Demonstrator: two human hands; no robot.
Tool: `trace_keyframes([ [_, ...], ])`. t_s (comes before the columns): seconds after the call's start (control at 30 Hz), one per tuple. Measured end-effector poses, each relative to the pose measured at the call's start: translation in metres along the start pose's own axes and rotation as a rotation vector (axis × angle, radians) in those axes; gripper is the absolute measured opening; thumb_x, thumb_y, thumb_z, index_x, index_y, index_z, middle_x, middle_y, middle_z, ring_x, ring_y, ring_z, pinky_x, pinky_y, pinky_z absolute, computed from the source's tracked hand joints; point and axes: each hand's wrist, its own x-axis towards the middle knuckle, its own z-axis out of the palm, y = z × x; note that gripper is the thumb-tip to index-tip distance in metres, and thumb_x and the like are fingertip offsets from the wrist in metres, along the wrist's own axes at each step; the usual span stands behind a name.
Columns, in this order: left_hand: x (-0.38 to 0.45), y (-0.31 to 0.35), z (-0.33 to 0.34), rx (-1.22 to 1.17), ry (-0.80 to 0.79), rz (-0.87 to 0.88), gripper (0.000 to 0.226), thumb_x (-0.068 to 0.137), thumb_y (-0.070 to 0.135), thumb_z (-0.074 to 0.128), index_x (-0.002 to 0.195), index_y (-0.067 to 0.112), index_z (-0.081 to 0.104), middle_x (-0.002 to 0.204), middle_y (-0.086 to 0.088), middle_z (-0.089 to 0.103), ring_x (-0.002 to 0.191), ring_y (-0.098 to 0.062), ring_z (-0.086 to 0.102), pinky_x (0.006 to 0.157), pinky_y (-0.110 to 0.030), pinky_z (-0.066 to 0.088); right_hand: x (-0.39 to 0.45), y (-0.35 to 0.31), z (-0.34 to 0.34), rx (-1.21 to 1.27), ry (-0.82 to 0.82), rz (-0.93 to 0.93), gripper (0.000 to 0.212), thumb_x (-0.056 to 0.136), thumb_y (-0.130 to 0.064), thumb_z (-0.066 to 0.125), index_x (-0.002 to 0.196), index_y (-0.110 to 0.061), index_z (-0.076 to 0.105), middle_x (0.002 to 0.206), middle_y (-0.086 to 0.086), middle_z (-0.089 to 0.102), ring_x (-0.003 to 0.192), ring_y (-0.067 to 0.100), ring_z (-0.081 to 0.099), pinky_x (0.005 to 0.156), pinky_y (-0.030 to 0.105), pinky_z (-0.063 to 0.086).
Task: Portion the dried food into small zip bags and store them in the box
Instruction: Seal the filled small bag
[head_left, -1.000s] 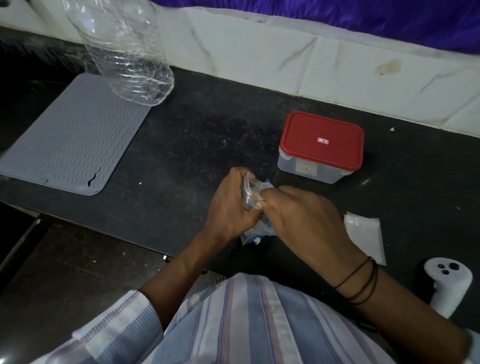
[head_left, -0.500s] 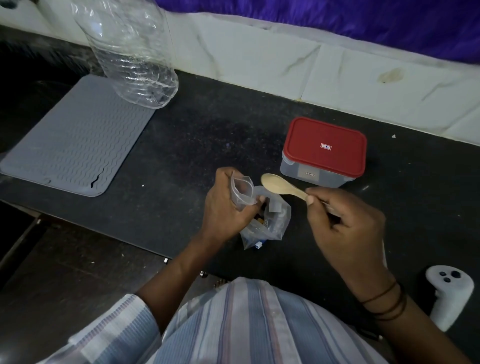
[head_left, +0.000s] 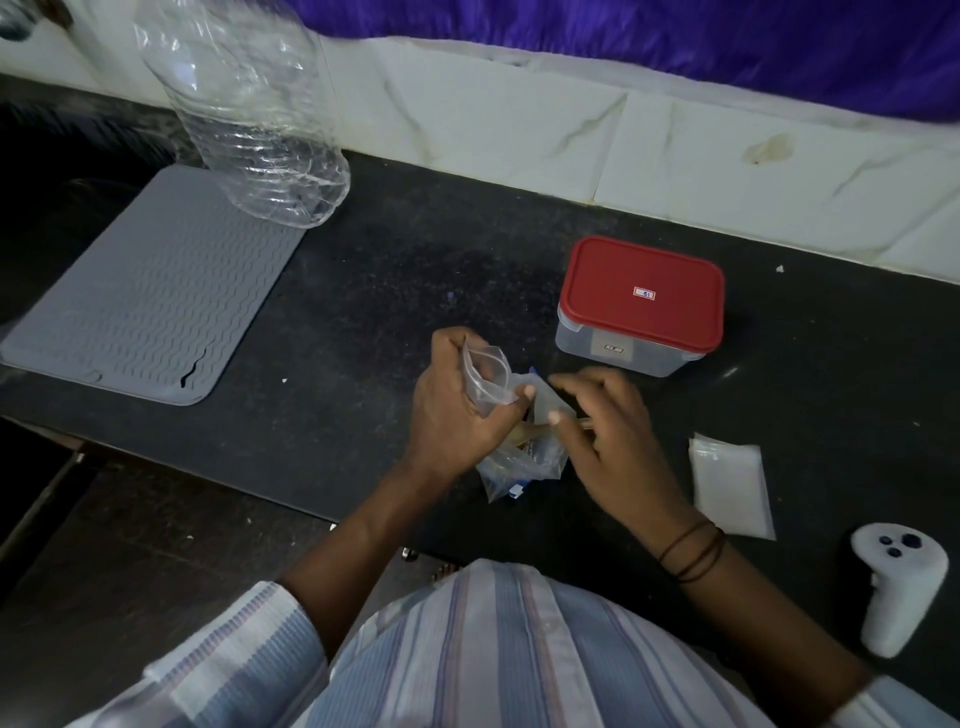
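Note:
My left hand (head_left: 452, 410) grips a small clear zip bag (head_left: 485, 371) by its open mouth, just above the black counter. Below it lies a larger crumpled clear bag of dried food (head_left: 524, 465). My right hand (head_left: 613, 441) pinches the handle of a wooden spoon (head_left: 522, 434), whose bowl end is down inside the larger bag and mostly hidden. The storage box (head_left: 613, 353) with its red lid (head_left: 644, 296) on stands behind my right hand, apart from both hands.
A flat stack of empty zip bags (head_left: 732, 486) lies to the right of my right hand. A white controller (head_left: 898, 582) rests at the counter's front right. A grey ribbed mat (head_left: 145, 291) and a clear plastic bottle (head_left: 249, 114) are at the left.
Half a second ago my right hand held the spoon up beside the small bag's mouth. It has since lowered the spoon into the larger bag. My left hand has kept its hold on the small bag.

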Motion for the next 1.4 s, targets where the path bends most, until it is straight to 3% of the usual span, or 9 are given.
trace_keyframes([
  [0.1,0.004,0.005,0.002,0.01,-0.017,0.019,0.057,0.077,0.043,0.082,0.108,0.022,0.04,0.087,0.01,0.059,0.073,-0.006,0.062,0.061,-0.025,0.051,0.006,-0.023,-0.022,0.21,0.068,-0.147,0.038,0.099,-0.037,0.047,0.134,-0.023,0.053,0.121,-0.005,0.05,0.111,0.007,0.051,0.091,0.026,0.046],
  [0.2,0.006,0.012,0.006,-0.002,-0.053,0.035,0.054,0.075,0.047,0.073,0.108,0.021,0.039,0.087,0.011,0.061,0.072,-0.007,0.065,0.059,-0.029,0.053,0.018,-0.035,-0.033,0.155,-0.103,-0.238,0.038,0.098,-0.041,0.049,0.131,-0.023,0.057,0.113,-0.006,0.051,0.104,0.006,0.05,0.088,0.015,0.041],
  [0.37,0.006,0.012,0.01,0.029,-0.089,0.082,0.05,0.072,0.041,0.067,0.108,0.026,0.036,0.086,0.017,0.056,0.069,-0.005,0.062,0.056,-0.026,0.05,0.033,-0.034,-0.036,-0.061,-0.213,-0.235,0.029,0.089,-0.047,0.055,0.097,-0.022,0.066,0.098,-0.009,0.055,0.091,0.012,0.049,0.078,0.031,0.046],
  [0.5,0.003,0.016,0.015,0.004,-0.086,0.051,0.046,0.072,0.042,0.065,0.104,0.023,0.037,0.077,0.02,0.052,0.064,0.003,0.058,0.054,-0.009,0.04,0.036,-0.04,-0.035,0.004,-0.057,-0.199,0.018,0.084,-0.03,0.069,0.075,-0.014,0.066,0.078,-0.006,0.058,0.068,0.009,0.054,0.06,0.034,0.05],
  [0.7,0.006,0.017,0.013,-0.028,-0.074,-0.012,0.062,0.07,0.051,0.077,0.111,0.033,0.034,0.094,0.017,0.059,0.078,-0.002,0.065,0.061,-0.022,0.053,0.021,-0.041,-0.026,0.451,0.111,0.07,0.021,0.09,-0.003,0.067,0.105,-0.016,0.06,0.095,-0.008,0.069,0.089,0.003,0.067,0.073,0.019,0.056],
  [0.8,0.004,0.018,0.011,-0.111,-0.115,0.018,0.068,0.07,0.047,0.08,0.117,0.026,0.036,0.098,0.018,0.058,0.083,-0.001,0.064,0.066,-0.015,0.05,0.018,-0.044,-0.021,0.609,0.162,0.188,0.022,0.093,0.001,0.061,0.109,-0.013,0.057,0.095,-0.005,0.07,0.086,0.006,0.068,0.073,0.019,0.055],
  [1.03,0.008,0.02,0.011,-0.414,-0.114,-0.14,0.009,0.096,0.015,0.061,0.099,0.007,0.063,0.088,-0.002,0.064,0.073,-0.013,0.061,0.062,-0.027,0.052,0.018,-0.036,-0.022,0.539,0.13,0.212,0.028,0.093,-0.003,0.059,0.113,-0.022,0.057,0.093,-0.006,0.065,0.086,0.006,0.064,0.077,0.017,0.052],
  [1.2,0.007,0.021,0.009,-0.438,-0.178,-0.203,0.003,0.095,0.005,0.064,0.097,0.004,0.067,0.089,-0.011,0.069,0.079,-0.021,0.065,0.072,-0.033,0.055,0.019,-0.033,-0.02,0.592,0.085,0.256,0.028,0.089,-0.01,0.067,0.108,-0.029,0.058,0.088,-0.005,0.064,0.083,0.01,0.064,0.075,0.029,0.056],
  [1.4,0.003,0.023,0.002,-0.435,-0.283,-0.254,0.015,0.094,0.015,0.065,0.095,0.001,0.07,0.081,-0.023,0.068,0.068,-0.035,0.064,0.062,-0.047,0.053,0.02,-0.03,-0.017,0.613,0.069,0.271,0.032,0.089,-0.004,0.063,0.096,-0.034,0.056,0.094,-0.003,0.065,0.085,0.011,0.064,0.073,0.031,0.055],
])
